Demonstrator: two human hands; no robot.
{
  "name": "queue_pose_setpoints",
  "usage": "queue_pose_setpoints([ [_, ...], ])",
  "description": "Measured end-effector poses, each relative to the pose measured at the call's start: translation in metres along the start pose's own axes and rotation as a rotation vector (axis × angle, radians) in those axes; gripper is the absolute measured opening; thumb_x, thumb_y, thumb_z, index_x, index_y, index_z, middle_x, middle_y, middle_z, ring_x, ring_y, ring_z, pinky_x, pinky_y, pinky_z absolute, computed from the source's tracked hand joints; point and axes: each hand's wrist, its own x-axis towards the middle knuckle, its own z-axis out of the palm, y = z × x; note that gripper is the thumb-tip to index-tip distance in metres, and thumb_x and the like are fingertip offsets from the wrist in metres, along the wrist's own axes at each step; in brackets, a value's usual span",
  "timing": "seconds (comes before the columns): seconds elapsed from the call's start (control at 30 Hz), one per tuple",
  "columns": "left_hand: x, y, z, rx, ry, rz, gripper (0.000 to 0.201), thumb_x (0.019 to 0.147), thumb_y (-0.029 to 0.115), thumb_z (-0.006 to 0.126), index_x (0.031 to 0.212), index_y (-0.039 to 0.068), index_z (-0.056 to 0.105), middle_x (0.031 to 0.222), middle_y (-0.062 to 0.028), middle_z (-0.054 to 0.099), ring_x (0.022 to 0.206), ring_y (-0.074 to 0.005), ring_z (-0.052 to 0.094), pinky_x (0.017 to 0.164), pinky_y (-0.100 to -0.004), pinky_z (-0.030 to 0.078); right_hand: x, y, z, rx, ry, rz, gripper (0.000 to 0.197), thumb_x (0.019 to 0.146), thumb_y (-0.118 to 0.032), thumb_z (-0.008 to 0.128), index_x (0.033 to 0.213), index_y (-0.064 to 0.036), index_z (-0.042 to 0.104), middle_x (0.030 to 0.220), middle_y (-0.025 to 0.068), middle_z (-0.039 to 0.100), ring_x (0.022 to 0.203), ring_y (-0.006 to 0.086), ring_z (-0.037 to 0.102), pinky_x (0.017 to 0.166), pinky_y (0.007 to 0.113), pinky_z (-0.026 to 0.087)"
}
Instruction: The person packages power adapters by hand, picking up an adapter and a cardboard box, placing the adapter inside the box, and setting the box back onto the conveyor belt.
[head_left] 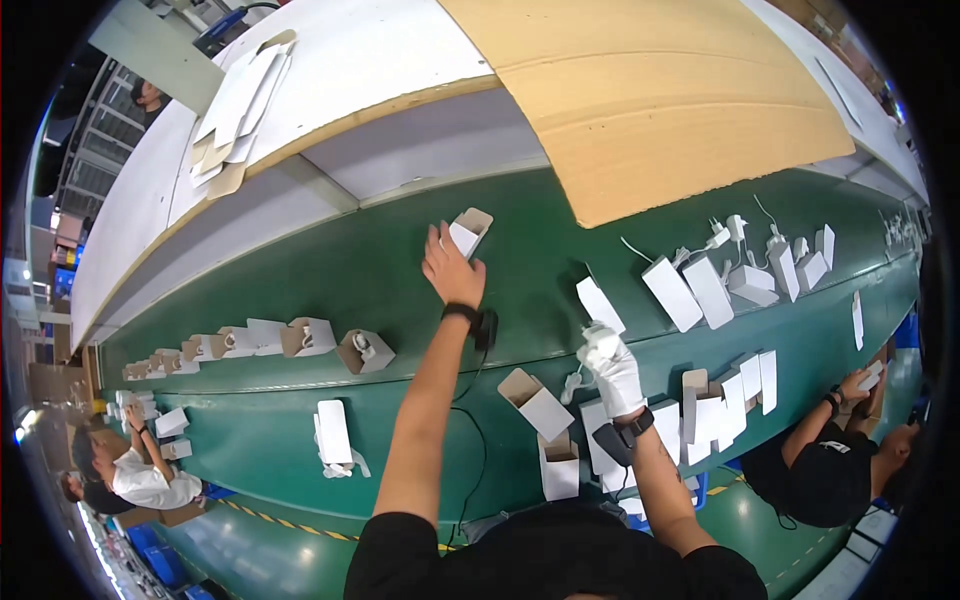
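Note:
My bare left hand (455, 270) is closed around the side of a small open white carton (468, 232) on the far part of the green belt. A white glove covers my right hand (613, 372), whose fingers are bent over a white corded charger; a white plug piece (572, 386) dangles by its left side. What lies inside the glove's grip is partly hidden. Just beyond those fingers a white box (601, 305) lies on the belt. Below and left of the glove, a carton with its brown flap raised (537, 403) stands near another open carton (559, 466).
Open cartons (307, 338) line the belt's far left. White boxes with corded chargers (705, 290) lie at right, and more boxes (728, 405) stand nearer. A cardboard sheet (660, 110) overhangs the belt from the shelf. Co-workers sit at left (150, 470) and right (835, 460).

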Motion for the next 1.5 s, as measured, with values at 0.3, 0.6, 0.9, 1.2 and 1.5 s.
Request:
queue_pose_setpoints([
  [0.3, -0.169, 0.027, -0.078, -1.649, -1.367, -0.886, 0.051, 0.093, 0.044, 0.043, 0.118, -0.001, 0.050, 0.099, -0.0114, 0.062, 0.085, -0.0166, 0.061, 0.080, -0.0293, 0.048, -0.057, -0.059, 0.031, 0.224, -0.221, -0.043, 0.029, 0.079, -0.005, 0.066, 0.107, -0.0040, 0.057, 0.105, 0.0030, 0.055, 0.092, 0.0123, 0.057, 0.080, 0.026, 0.048],
  [0.6, -0.190, 0.059, -0.112, -1.742, -0.850, -0.432, 0.040, 0.088, 0.011, 0.039, 0.125, -0.003, 0.045, 0.113, -0.0137, 0.058, 0.103, -0.0223, 0.055, 0.092, -0.0335, 0.042, -0.103, -0.044, 0.023, -0.162, -0.216, -0.046, 0.037, 0.084, -0.015, 0.061, 0.117, -0.0032, 0.050, 0.090, 0.0010, 0.054, 0.071, 0.0081, 0.052, 0.065, 0.021, 0.044],
  [0.9, -0.194, 0.067, -0.141, -1.499, -0.629, -0.111, 0.039, 0.091, 0.011, 0.037, 0.125, -0.005, 0.045, 0.123, -0.0178, 0.054, 0.122, -0.0260, 0.046, 0.101, -0.0338, 0.034, -0.088, -0.033, 0.055, -0.089, -0.218, -0.063, 0.029, 0.082, -0.008, 0.062, 0.109, -0.0037, 0.054, 0.105, 0.0026, 0.057, 0.091, 0.0109, 0.053, 0.079, 0.025, 0.044],
  [1.2, -0.040, -0.011, -0.064, -0.685, -0.040, 0.292, 0.066, 0.080, 0.028, 0.064, 0.133, 0.000, 0.037, 0.129, -0.0181, 0.048, 0.123, -0.0284, 0.045, 0.103, -0.0389, 0.032, -0.044, -0.046, 0.047, -0.124, -0.143, -0.025, 0.035, 0.079, -0.009, 0.066, 0.111, -0.0056, 0.051, 0.100, 0.0028, 0.058, 0.088, 0.0103, 0.054, 0.078, 0.024, 0.045],
  [1.5, 0.080, -0.050, -0.064, 0.394, -0.451, 0.250, 0.072, 0.061, 0.020, 0.075, 0.124, 0.013, 0.040, 0.119, -0.0062, 0.051, 0.109, -0.0294, 0.049, 0.083, -0.0414, 0.050, -0.039, -0.087, 0.044, -0.270, -0.191, -0.087, 0.038, 0.073, -0.009, 0.070, 0.107, -0.0074, 0.052, 0.096, 0.0061, 0.062, 0.085, 0.0151, 0.060, 0.076, 0.026, 0.047],
])
